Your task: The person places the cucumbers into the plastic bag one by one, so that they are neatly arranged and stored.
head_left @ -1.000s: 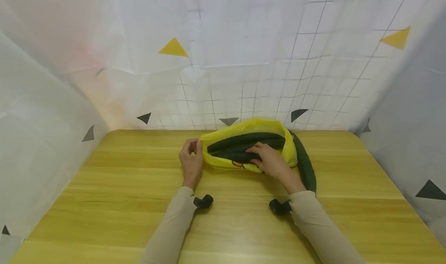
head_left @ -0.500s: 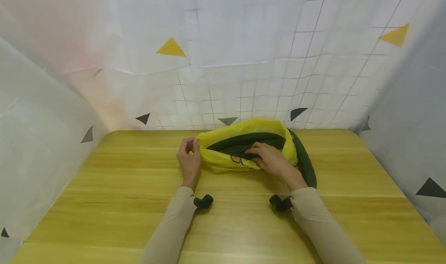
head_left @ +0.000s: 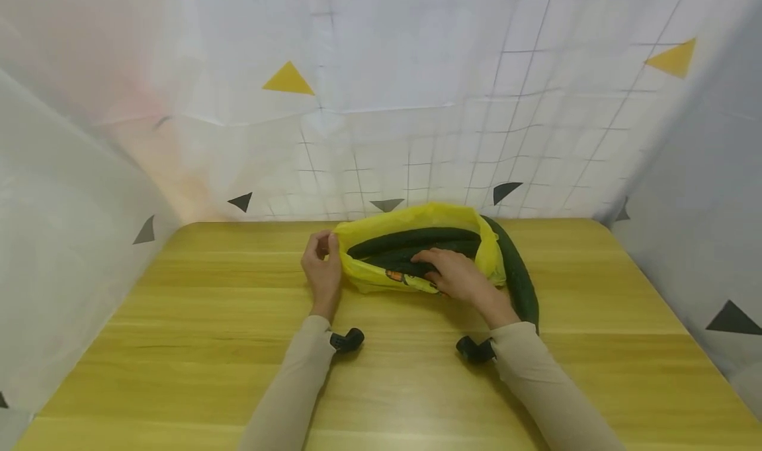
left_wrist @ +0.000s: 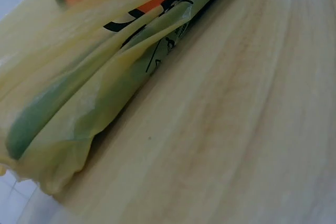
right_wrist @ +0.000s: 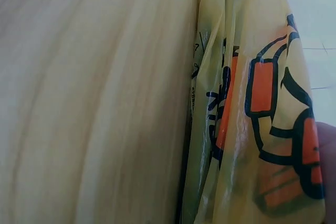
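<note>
Bag's near rim (head_left: 369, 272) lowered, hands (head_left: 323, 269) (head_left: 461, 278) at left, front

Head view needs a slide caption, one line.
Left hand holds one end of a yellow bag; right hand grips a cucumber inside; another cucumber lies outside, beside the bag.

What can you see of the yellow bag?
The yellow bag is thin, crinkled, translucent, plastic-looking, with orange and black printing. It lies on the table, mouth open, green cucumbers showing inside. The left hand holds its left end; the right hand reaches into the mouth. Another cucumber lies along its right end.
</note>
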Available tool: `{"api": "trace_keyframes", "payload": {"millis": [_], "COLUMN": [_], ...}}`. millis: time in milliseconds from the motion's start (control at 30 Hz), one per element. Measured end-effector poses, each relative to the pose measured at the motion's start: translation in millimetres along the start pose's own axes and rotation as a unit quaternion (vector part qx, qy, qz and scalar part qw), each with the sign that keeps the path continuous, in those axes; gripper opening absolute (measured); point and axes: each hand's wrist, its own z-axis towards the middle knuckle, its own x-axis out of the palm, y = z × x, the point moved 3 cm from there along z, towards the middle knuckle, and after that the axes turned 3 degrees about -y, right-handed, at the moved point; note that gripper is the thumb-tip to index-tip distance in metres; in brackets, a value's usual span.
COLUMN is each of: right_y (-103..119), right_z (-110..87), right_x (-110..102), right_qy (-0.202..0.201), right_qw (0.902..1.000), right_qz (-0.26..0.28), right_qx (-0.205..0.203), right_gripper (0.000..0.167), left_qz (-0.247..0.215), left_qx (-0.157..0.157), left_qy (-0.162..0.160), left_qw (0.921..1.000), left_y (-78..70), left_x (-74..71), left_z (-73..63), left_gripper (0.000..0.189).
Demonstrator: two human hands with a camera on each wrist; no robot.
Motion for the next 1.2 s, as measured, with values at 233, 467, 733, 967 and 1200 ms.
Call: {"api": "trace_keyframes", "payload": {"millis": [233, 467, 733, 967, 1200], "right_y": [0, -2, -6, -9, -16], "right_z": [-2.7, -5.8, -7.8, -10.3, -20.2], "right_x": [0, -7, -15, -18, -43], "right_qy": [0.013, 0.034, 0.019, 0.004, -0.051], "right_qw": [0.9998, 0.9984, 0.9987, 0.9976, 0.9916], "right_qz": [0.013, 0.045, 0.047, 0.069, 0.119], "right_qx": [-0.01, 0.007, 0.009, -0.009, -0.012], "right_gripper": [0.036, 0.034, 0.029, 0.028, 0.026], "left_qz": [0.012, 0.017, 0.021, 0.024, 0.022], "left_qx": [-0.007, -0.022, -0.03, -0.026, -0.025], "left_qy": [-0.001, 0.0, 0.013, 0.017, 0.022], "left_qw": [0.9999, 0.9996, 0.9993, 0.9992, 0.9992], "left_y": [0.6, 3.2, 2.2, 2.5, -0.2], "left_x": [-0.5, -1.8, -2.8, -1.6, -0.7], "left_z": [0.3, 0.0, -0.4, -0.9, -1.5], "left_gripper": [0.022, 0.021, 0.02, 0.018, 0.019]}}
